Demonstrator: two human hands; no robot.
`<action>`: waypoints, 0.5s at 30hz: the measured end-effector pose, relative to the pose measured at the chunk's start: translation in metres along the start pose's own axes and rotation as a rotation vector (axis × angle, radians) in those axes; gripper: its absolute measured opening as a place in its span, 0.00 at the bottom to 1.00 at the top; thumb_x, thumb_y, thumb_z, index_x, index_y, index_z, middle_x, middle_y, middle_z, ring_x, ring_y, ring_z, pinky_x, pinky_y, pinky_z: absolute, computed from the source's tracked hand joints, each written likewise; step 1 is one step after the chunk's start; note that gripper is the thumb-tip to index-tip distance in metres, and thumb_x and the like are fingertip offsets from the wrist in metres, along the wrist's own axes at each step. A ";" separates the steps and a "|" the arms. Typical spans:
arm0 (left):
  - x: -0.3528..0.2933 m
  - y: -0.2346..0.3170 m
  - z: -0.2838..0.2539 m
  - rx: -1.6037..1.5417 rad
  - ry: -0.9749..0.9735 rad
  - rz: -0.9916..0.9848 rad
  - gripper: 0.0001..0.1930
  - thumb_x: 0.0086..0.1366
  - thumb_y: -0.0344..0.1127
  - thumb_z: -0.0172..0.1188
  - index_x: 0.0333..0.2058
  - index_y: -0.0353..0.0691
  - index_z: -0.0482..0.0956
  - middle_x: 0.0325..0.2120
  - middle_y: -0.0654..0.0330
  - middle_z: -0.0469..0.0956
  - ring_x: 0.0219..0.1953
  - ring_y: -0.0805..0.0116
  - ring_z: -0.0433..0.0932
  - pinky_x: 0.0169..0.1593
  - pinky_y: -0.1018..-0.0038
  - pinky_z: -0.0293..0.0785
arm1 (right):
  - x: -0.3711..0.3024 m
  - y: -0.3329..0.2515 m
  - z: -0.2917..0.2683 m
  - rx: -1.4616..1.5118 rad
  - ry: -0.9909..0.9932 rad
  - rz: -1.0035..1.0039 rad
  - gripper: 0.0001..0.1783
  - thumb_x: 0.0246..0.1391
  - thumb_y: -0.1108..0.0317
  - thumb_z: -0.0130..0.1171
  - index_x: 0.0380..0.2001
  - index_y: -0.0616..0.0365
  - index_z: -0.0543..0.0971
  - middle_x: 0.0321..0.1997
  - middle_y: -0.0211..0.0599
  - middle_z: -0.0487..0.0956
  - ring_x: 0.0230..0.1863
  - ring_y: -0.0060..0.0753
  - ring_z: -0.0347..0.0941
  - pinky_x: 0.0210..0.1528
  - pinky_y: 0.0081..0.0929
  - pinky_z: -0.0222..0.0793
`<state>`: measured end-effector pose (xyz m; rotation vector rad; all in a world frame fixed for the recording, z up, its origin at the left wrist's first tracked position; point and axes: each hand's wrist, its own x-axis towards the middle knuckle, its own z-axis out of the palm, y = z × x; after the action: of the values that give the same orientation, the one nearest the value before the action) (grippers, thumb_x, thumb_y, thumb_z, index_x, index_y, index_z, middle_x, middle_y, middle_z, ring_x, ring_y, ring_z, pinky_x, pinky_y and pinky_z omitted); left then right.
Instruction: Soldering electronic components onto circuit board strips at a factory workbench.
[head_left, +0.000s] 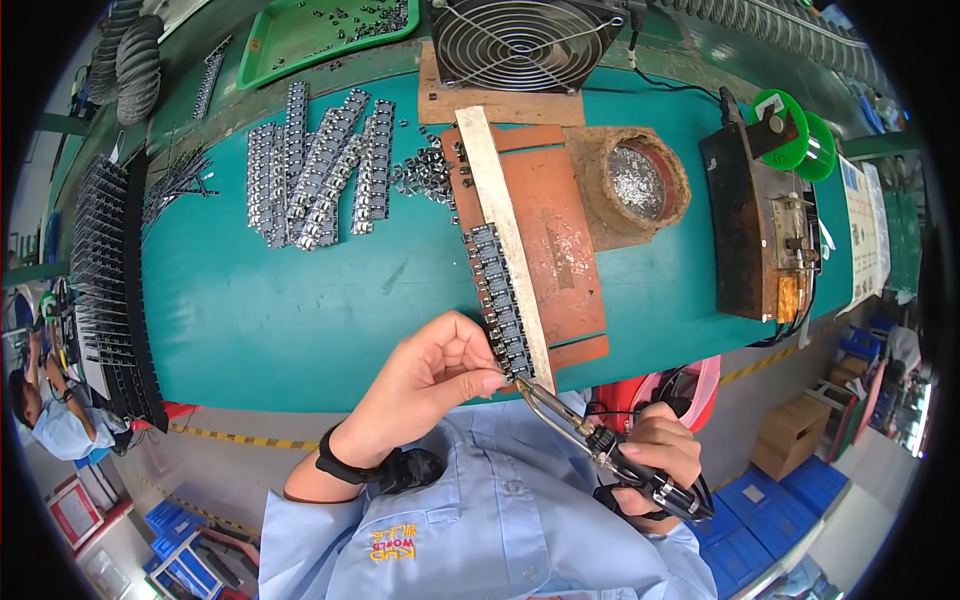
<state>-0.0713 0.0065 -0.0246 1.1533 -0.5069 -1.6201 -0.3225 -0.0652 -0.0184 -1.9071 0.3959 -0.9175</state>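
A strip of small black electronic components lies along the left edge of a pale metal bar, which rests slantwise on a brown board. My left hand is closed, thumb and forefinger pinching the strip's near end. In my right hand is a soldering iron with a black handle and a metal guide along its front. Its tip meets the strip's near end, right beside my left fingertips. Whether a separate small part sits between those fingertips is hidden.
Component strips lie at the far left, beside a pile of loose components. Left stands a black rack of parts. A fan, a round pot and a dark machine with green reels line the back and right.
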 end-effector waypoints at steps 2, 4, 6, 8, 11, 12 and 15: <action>0.000 0.000 0.000 -0.006 0.000 0.005 0.09 0.56 0.21 0.56 0.32 0.38 0.65 0.25 0.64 0.72 0.29 0.79 0.72 0.34 0.83 0.68 | 0.000 0.001 0.002 0.002 0.003 0.003 0.19 0.35 0.64 0.65 0.31 0.65 0.76 0.15 0.35 0.72 0.14 0.31 0.66 0.23 0.28 0.60; 0.000 0.000 0.000 -0.014 -0.006 0.011 0.09 0.56 0.21 0.56 0.32 0.38 0.65 0.25 0.64 0.72 0.30 0.79 0.72 0.34 0.84 0.67 | 0.000 0.001 0.003 -0.005 0.010 0.005 0.19 0.35 0.63 0.65 0.31 0.65 0.76 0.14 0.34 0.72 0.14 0.31 0.66 0.23 0.27 0.60; 0.001 -0.001 0.000 -0.015 -0.006 0.014 0.09 0.56 0.21 0.56 0.32 0.38 0.65 0.25 0.64 0.72 0.30 0.80 0.72 0.34 0.84 0.67 | 0.000 0.002 0.005 -0.009 0.012 0.005 0.19 0.35 0.63 0.65 0.30 0.65 0.76 0.14 0.34 0.72 0.13 0.31 0.66 0.23 0.27 0.60; 0.001 -0.001 0.000 -0.017 -0.008 0.019 0.09 0.56 0.21 0.56 0.32 0.38 0.65 0.26 0.64 0.72 0.29 0.80 0.71 0.34 0.84 0.67 | 0.001 0.002 0.006 -0.008 0.025 0.001 0.19 0.35 0.63 0.65 0.30 0.65 0.76 0.13 0.34 0.71 0.13 0.31 0.66 0.22 0.26 0.60; 0.000 -0.001 0.000 -0.009 -0.005 0.014 0.09 0.56 0.21 0.56 0.32 0.38 0.66 0.26 0.65 0.72 0.29 0.80 0.71 0.34 0.84 0.67 | 0.001 0.003 0.006 -0.009 0.026 -0.003 0.19 0.35 0.63 0.65 0.30 0.65 0.76 0.13 0.34 0.71 0.13 0.30 0.65 0.22 0.26 0.60; 0.000 -0.001 0.000 -0.005 -0.005 0.011 0.09 0.56 0.21 0.56 0.32 0.38 0.66 0.26 0.65 0.72 0.29 0.80 0.71 0.34 0.84 0.67 | 0.001 0.003 0.005 -0.012 0.023 -0.004 0.19 0.35 0.63 0.65 0.29 0.65 0.76 0.13 0.34 0.71 0.13 0.30 0.65 0.21 0.26 0.60; 0.000 -0.001 0.000 -0.012 -0.011 0.014 0.08 0.56 0.21 0.55 0.31 0.38 0.66 0.26 0.65 0.72 0.29 0.80 0.71 0.34 0.84 0.67 | 0.001 0.003 0.005 -0.015 0.021 -0.008 0.18 0.35 0.63 0.65 0.29 0.65 0.77 0.13 0.34 0.71 0.12 0.30 0.66 0.21 0.26 0.60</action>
<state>-0.0715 0.0066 -0.0255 1.1306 -0.5106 -1.6158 -0.3181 -0.0640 -0.0216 -1.9153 0.4093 -0.9426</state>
